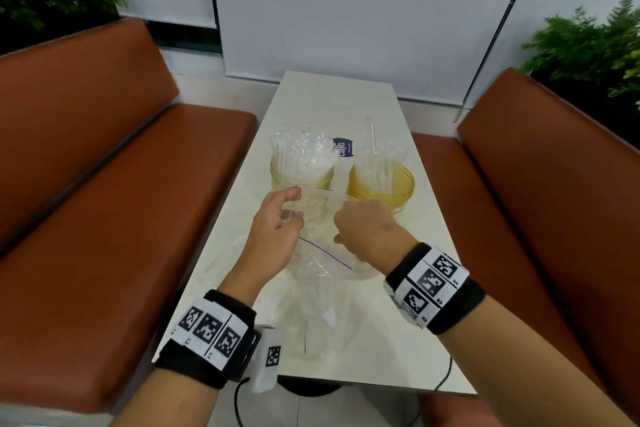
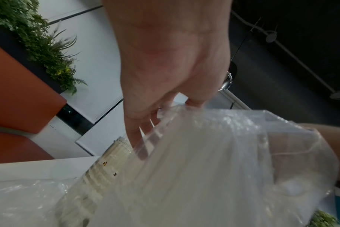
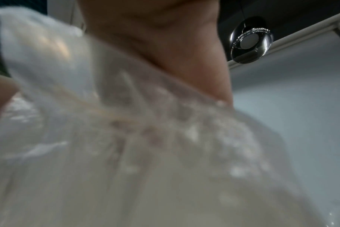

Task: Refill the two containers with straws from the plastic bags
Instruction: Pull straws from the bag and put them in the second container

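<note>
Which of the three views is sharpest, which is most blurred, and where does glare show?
Head view: sharpest, though the hands blur slightly and straight lines bow. Left wrist view: the left hand is fairly clear, the plastic bag smeared. Right wrist view: most blurred; glare glints on the ceiling lamp.

Two containers stood side by side near the middle of the tabletop (image 1: 346, 97), the left container (image 1: 300, 177) and the right container (image 1: 381, 189), each with straws (image 1: 301, 149) standing in it. A small card (image 1: 343, 147) sat between them, a little behind. Just in front of the containers a plastic bag (image 1: 318, 253) lay on the tabletop, with the left hand (image 1: 277, 229) and right hand (image 1: 367, 229) on it. A bench (image 1: 104, 201) ran along each side.
</note>
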Demonstrator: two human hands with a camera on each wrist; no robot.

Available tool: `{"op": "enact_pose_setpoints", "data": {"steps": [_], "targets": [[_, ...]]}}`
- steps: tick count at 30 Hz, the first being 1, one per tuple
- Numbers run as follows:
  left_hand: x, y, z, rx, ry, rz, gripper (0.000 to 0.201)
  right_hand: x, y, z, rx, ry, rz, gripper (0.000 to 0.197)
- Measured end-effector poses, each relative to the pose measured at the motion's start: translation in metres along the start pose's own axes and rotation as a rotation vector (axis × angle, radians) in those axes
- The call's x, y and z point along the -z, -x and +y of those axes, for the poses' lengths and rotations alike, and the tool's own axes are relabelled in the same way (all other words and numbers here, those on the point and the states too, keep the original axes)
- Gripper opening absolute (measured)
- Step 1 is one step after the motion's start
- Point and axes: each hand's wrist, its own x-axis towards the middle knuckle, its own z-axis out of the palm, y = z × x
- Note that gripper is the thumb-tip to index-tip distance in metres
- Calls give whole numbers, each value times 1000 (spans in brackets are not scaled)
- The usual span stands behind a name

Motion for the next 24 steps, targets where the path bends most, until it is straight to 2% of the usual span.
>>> {"op": "enact_pose_setpoints", "data": {"steps": [6, 9, 13, 16, 19, 21, 24], "targets": [[2, 0, 0, -1, 1, -43, 51, 8, 1, 3, -38, -147, 164, 37], [1, 1, -1, -33, -6, -95, 61, 33, 8, 6, -40, -248, 247, 38], [-1, 2, 1, -74, -62, -162, 66, 72, 22, 5, 14, -376, 445, 38], [-8, 1, 4, -100, -76, -131, 66, 90, 24, -1, 48, -475, 585, 39], [-15, -3, 5, -119, -2, -55, 50, 92, 18, -10, 30, -594, 660, 47], [-18, -5, 5, -117, 43, -49, 44, 86, 16, -14, 12, -778, 691, 53], [-16, -7, 6, -124, 28, -63, 53, 75, 13, -14, 57, -1138, 660, 50]]}}
